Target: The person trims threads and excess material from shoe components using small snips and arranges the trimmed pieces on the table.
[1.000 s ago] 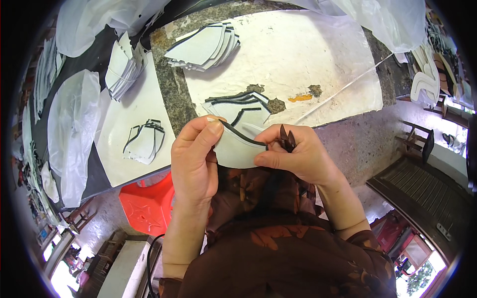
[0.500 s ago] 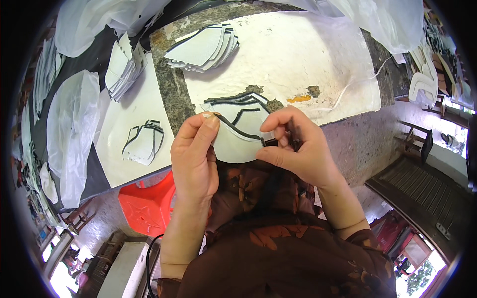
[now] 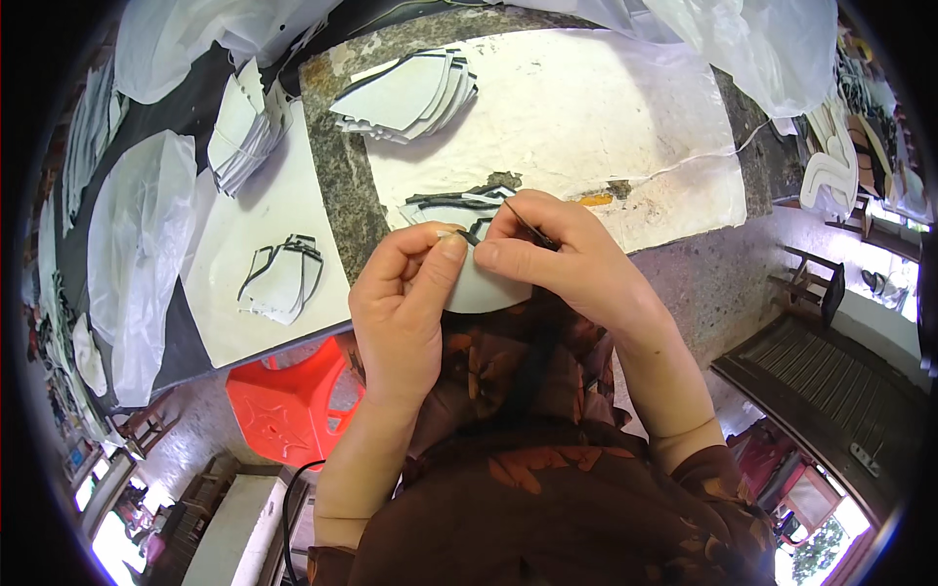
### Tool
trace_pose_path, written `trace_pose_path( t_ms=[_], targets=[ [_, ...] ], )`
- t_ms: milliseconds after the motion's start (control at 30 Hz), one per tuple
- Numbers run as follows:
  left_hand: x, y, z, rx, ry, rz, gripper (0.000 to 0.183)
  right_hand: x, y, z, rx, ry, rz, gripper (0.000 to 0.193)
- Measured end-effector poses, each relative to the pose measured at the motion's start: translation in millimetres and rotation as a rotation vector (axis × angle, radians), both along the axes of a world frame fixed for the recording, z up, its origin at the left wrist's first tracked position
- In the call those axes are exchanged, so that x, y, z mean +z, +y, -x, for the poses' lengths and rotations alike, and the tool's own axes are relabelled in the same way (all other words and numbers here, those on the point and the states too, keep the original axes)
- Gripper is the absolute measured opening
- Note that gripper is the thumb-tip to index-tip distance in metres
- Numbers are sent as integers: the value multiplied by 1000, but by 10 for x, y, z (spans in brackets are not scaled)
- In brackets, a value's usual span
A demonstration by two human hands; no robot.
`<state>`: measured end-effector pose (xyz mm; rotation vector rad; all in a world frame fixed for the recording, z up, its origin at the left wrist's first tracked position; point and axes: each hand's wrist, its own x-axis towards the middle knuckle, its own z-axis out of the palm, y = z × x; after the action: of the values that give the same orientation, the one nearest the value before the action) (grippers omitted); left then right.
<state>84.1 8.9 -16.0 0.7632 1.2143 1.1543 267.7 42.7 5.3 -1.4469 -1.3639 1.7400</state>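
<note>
My left hand (image 3: 405,293) is closed, with thumb and forefinger pinching the upper left corner of a curved white piece (image 3: 486,290) that has a black edge strip. My right hand (image 3: 572,254) is closed too, its thumb and forefinger meeting at the strip close to the left fingertips. A thin dark object (image 3: 529,227) shows along its fingers; its kind is unclear. Most of the piece's upper edge lies behind the fingers. Just beyond my hands, several similar black-edged pieces (image 3: 454,202) overlap on the white table sheet (image 3: 586,107).
A fanned stack of white pieces (image 3: 405,93) lies farther back. To the left are a tied bundle (image 3: 239,137) and a small pile (image 3: 283,278). Plastic bags (image 3: 142,254) rest along the table's left side. A red plastic stool (image 3: 278,405) stands below the table edge.
My right hand has moved left along the piece's black edge, and its spread fingers have closed in a pinch. My left hand has shifted slightly right, bringing the two hands close together.
</note>
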Motion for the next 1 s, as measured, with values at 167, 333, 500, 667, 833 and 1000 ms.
trace_pose_path(
  t_ms=[167, 333, 500, 667, 833, 1000],
  targets=[
    [-26, 31, -11, -13, 18, 40, 12, -88, 4, 27, -55, 56, 37, 26],
    [-12, 59, 4, -28, -19, 36, 13, -78, -2, 45, -44, 33, -7, 25],
    [-68, 74, 16, -3, -114, 54, 13, -79, -12, 20, -6, -7, -5, 22],
    [-120, 107, 43, 48, -259, 65, 14, -65, -23, -29, 23, -3, 28, 17],
    [-129, 128, 128, -27, -235, 63, 14, -20, 23, -130, 115, 68, 103, 12],
    [-162, 133, 143, -7, -245, 88, 14, -65, 36, -206, 148, 93, 55, 16]
  ],
)
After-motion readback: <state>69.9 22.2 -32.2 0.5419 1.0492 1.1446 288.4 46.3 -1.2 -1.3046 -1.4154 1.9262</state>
